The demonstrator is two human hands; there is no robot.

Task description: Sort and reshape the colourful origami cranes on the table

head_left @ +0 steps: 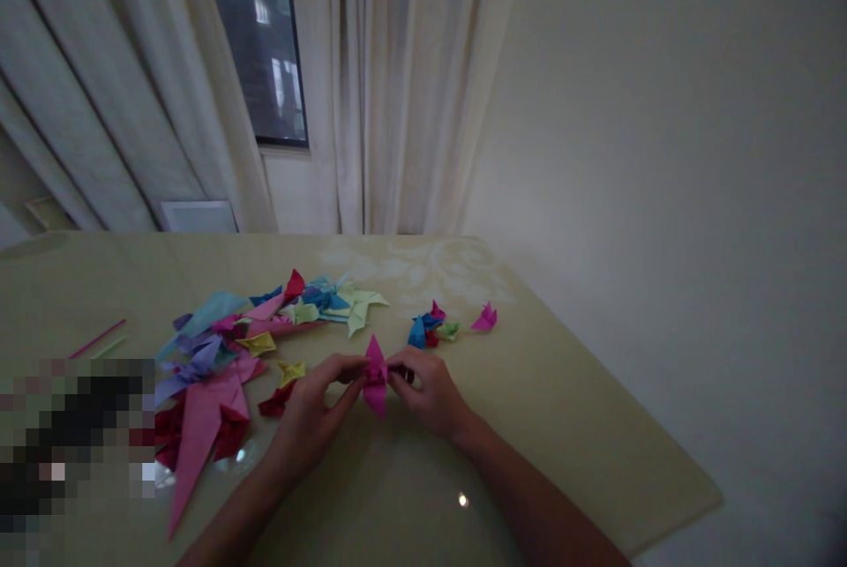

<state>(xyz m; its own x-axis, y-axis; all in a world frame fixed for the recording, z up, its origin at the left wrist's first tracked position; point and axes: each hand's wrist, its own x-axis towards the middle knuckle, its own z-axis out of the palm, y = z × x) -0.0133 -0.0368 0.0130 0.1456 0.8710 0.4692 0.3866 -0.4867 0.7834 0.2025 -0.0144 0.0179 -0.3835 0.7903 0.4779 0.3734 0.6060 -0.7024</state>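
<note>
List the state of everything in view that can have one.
Magenta paper piece, folded, held between both hands
Left hand, pinching that piece's left side
Right hand, pinching that piece's right side
Paper pile, folded pieces heaped loosely
Small paper cluster, folded pieces bunched together
Lone magenta piece, folded, lying apart
Curtains, parted
Window pane, dark

Working from afar, I hold my left hand (314, 399) and right hand (427, 392) face to face, close together, each with thumb (349, 393) and fingers (348, 361) set in a pinch. My bare left forearm (244, 492) slants up from the lower left; my right forearm (529, 483) angles in from the lower right.
</note>
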